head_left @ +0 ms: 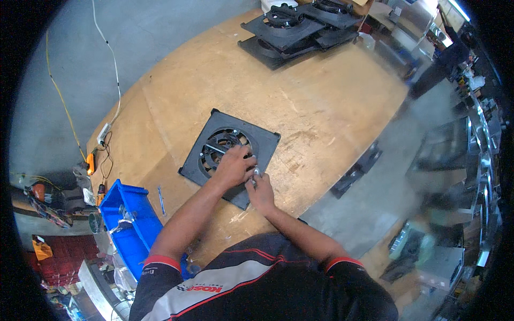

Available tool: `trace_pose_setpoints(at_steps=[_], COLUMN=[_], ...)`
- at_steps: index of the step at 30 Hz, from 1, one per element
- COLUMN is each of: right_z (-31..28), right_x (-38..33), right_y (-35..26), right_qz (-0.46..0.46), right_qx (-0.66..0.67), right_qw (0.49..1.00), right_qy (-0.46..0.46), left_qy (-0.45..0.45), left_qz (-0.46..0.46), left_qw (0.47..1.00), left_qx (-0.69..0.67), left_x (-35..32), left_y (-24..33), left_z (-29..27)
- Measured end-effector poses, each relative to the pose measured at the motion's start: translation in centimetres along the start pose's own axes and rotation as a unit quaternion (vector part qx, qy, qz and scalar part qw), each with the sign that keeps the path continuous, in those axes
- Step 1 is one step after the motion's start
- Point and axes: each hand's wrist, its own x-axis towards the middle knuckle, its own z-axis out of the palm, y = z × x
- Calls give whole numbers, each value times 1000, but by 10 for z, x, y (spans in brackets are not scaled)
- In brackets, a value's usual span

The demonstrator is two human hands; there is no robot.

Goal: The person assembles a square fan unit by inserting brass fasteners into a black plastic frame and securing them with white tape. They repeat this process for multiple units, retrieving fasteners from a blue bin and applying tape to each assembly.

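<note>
A black square panel [266, 140] with a round, spoked centre lies turned at an angle on the wooden table. Over the near right part of its round centre is my left hand [234, 167], fingers curled down; what they grip is hidden. Close beside it, at the panel's near right edge, my right hand [260, 195] is closed in a pinch at a small shiny metal piece [257, 172], too small to name. Both hands nearly touch there. Bolt heads and a light bar show on the panel's centre.
A blue bin [130, 224] with small parts stands at the left edge, beside a thin wrench [161, 200]. Several similar black panels [284, 37] are stacked at the far side. An orange power tool or plug [90, 164] and cables lie left. Another person [447, 61] stands far right.
</note>
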Motion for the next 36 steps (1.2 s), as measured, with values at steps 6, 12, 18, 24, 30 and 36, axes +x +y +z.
trace_pose_setpoints(at_steps=[6,12,18,24,30,36], right_z=[-1,-17,-34,-39,-26,-12], right_x=[-5,-7,-4,-12,-17,-27], right_y=[4,-9,-14,3,9,23], right_qz=[-26,48,181,179,156,139], right_qx=[31,105,259,211,190,193], right_qw=[999,990,932,940,953,958], right_qy=[-18,-84,-176,-200,-177,-158], left_qy=[-51,-133,-221,-226,-188,-107], left_qz=[31,36,55,68,62,51], left_qw=[998,990,973,971,980,993], left_qx=[-18,-41,-34,-28,18,15], left_x=[-2,1,14,19,22,12], left_y=[-2,3,-14,-10,-9,-7], left_z=[-15,-39,-25,-36,-22,-14])
